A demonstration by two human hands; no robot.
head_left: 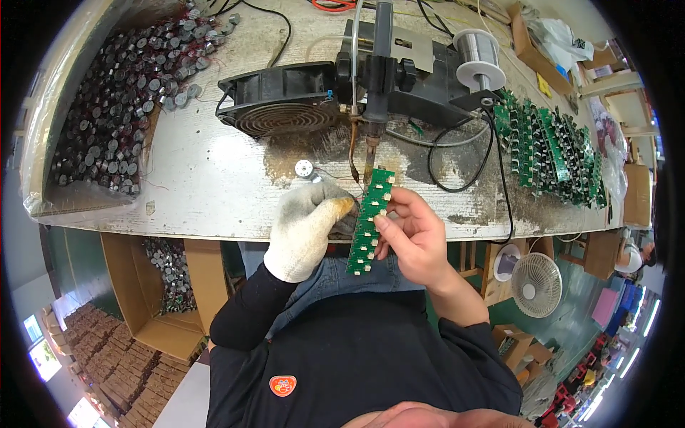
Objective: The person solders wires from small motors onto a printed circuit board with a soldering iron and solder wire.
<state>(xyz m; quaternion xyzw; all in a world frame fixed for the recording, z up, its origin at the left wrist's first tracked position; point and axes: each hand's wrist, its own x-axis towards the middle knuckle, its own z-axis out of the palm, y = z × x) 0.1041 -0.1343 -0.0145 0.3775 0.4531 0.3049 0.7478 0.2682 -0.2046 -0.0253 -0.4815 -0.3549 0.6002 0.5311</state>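
Note:
A long green circuit board strip [369, 220] with rows of small pads stands almost upright under the tip of a fixed soldering iron [371, 153]. My right hand [412, 235], bare, grips the strip by its right edge. My left hand [308, 225], in a white knitted glove with a stained fingertip, presses against the strip's left side; whether it pinches a small part there is hidden. A small round white part [304, 168] lies on the bench just above the glove.
A black fan [280, 100] lies flat behind the iron, next to a solder spool [479, 51]. Several green boards [549, 146] are stacked at right. Many small metal cylinders [118, 93] fill a tray at left. A cardboard box [153, 299] sits below the bench.

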